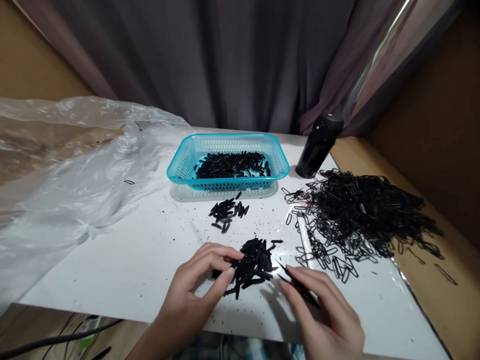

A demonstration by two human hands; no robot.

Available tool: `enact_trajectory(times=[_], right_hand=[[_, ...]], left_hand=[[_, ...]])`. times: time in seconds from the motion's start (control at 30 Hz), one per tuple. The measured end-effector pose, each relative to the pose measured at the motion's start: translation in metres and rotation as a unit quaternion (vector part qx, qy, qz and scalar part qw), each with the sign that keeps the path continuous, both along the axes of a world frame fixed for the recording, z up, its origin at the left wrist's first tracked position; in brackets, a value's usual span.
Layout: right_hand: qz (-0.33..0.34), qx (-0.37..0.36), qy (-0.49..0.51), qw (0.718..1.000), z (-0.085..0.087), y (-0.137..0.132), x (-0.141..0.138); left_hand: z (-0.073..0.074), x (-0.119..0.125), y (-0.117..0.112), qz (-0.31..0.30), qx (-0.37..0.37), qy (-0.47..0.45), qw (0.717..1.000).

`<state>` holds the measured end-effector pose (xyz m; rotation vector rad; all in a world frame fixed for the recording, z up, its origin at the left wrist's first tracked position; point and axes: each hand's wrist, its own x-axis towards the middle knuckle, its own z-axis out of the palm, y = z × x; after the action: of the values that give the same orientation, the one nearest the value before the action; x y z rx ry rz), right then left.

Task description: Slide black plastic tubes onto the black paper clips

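Note:
My right hand is closed around dark pointed tweezers, whose tips point toward a pile of short black strips on the white tabletop. At the pile's left edge, my left hand has its thumb and fingers drawn together, with a black strip showing between them. Behind this pile lies a smaller cluster of the same strips. Farther back, a blue plastic basket holds many more of them.
On the right spreads a large tangled heap of thin black loops, with a black bottle behind it. Crumpled clear plastic sheeting covers the left side. Cables run below the table's front left edge. A dark curtain hangs behind.

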<state>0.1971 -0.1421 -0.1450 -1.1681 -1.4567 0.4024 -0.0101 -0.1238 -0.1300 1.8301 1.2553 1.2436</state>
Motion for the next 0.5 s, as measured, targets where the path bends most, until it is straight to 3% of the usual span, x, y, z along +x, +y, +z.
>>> enact_trajectory(times=[0.17,0.5], right_hand=[[0.082,-0.023,-0.033,0.996,0.003,0.0078,-0.0025],[0.153,-0.048,-0.069,0.985,0.0052,0.0057,-0.0059]], left_hand=[[-0.0077,-0.0035,0.0021,0.02,0.022,-0.009,1.0],[-0.0086,-0.0036,0.0037,-0.016,0.066,-0.004,0.998]])
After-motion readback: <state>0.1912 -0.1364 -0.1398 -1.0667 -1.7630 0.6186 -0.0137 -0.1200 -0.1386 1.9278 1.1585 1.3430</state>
